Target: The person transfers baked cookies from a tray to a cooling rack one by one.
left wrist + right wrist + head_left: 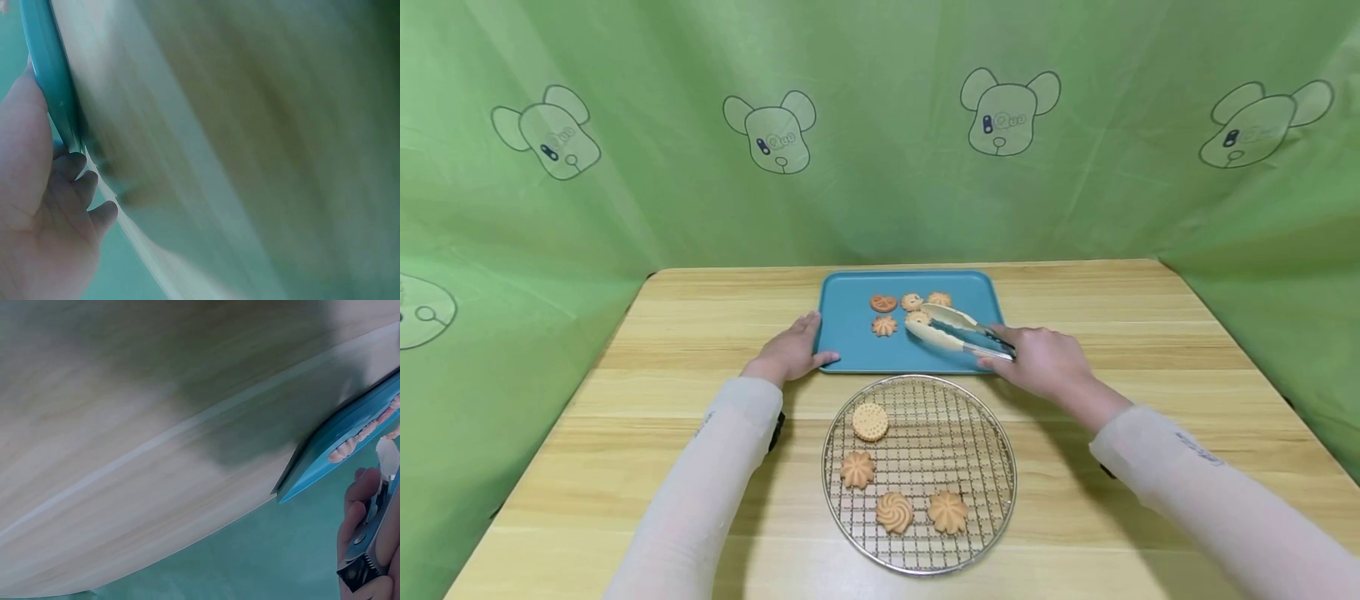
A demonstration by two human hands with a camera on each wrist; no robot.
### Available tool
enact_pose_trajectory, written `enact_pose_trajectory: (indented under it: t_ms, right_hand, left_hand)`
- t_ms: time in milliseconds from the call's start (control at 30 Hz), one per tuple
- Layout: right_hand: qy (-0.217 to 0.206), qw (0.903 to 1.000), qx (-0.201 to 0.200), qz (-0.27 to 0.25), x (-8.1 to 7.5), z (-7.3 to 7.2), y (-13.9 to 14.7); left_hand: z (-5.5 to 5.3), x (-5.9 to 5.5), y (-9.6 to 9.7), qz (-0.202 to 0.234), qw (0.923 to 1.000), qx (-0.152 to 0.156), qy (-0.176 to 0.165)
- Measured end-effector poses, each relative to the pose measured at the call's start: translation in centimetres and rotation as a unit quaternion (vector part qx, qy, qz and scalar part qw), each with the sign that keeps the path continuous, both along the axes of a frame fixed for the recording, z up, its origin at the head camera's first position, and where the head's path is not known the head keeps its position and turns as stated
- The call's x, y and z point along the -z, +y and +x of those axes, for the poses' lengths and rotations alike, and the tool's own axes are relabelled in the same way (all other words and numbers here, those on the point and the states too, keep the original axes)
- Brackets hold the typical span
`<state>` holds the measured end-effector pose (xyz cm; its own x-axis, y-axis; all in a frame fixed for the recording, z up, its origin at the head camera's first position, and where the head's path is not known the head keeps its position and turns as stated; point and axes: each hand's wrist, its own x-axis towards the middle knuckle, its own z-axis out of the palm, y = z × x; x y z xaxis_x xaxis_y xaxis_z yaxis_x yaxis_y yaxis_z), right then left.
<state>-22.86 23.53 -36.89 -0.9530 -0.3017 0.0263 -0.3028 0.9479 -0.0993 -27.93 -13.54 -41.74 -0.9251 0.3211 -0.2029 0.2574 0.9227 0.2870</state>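
Cookies (pixel 883 326): judged light, stiff and brittle; best held gently by opposite edges, since a hard squeeze could crumble the rims. Tray (pixel 857 350): far side of the scene, five cookies grouped about its middle, three in the far row and two in the near. Rack (pixel 951 442): near side, four cookies spaced along its left and near parts. Right hand (pixel 1041 360) grips the tongs (pixel 953 317), tips parted at the near row's right cookie, contact not certain. Left hand (pixel 792 346) spread, resting against the tray's left edge
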Motion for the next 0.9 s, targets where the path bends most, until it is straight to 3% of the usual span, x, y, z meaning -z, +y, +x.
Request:
enact_pose_trajectory:
  t_ms: [467, 900]
  right_hand:
    - [0.063, 0.9958, -0.055, -0.038, 0.3, 1.1, 1.6]
    - [0.103, 0.9828, -0.15, -0.033, 0.9, 2.0, 3.2]
  left_hand:
    - [0.0, 0.0, 0.1, -0.004, 1.0, 0.0, 0.002]
    - [0.0, 0.1, 0.1, -0.008, 1.0, 0.0, 0.003]
